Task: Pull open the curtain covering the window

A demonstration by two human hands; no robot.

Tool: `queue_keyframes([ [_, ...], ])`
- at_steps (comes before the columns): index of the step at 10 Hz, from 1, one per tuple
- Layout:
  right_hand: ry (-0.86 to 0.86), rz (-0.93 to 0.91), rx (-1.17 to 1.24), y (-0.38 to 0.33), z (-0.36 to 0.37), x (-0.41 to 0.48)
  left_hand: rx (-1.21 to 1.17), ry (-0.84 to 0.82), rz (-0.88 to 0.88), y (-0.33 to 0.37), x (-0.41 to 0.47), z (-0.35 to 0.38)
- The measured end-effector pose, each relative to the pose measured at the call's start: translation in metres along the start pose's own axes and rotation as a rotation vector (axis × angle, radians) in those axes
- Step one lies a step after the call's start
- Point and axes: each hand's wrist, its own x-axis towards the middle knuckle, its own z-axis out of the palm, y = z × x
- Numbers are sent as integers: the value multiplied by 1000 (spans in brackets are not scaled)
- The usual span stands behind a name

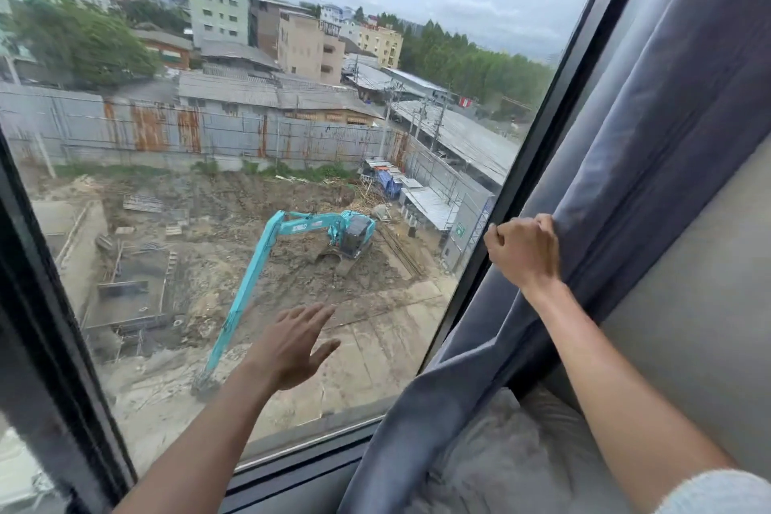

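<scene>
The grey-blue curtain (pixel 651 104) hangs bunched against the right side of the window (pixel 267 138), its leading edge just past the dark frame, so the glass looks almost fully uncovered and we judge the pull to be near its end. To finish well, we would keep the folds gathered and draw the edge sideways toward the wall, not downward, so the fabric slides along its track. Our right hand (pixel 523 252) is closed in a fist around that edge, while our left hand (pixel 292 346) is spread open before the glass, holding nothing.
</scene>
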Motion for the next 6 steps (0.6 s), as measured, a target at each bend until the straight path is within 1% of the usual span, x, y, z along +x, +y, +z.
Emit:
queue_keyframes([
  [1,-138,81,85,-16,23,-36,-1,42,-22,8,0,-2],
  [2,-210,133,172,-105,5,-96,11,37,18,-45,-67,-20],
  [3,-309,221,208,-117,14,-108,-18,44,0,-44,-68,-17],
  [4,-427,249,199,-137,17,-126,-8,39,-41,-56,-80,-20],
  [6,-602,278,245,-226,-16,-180,-51,-10,-95,-103,-145,-28],
])
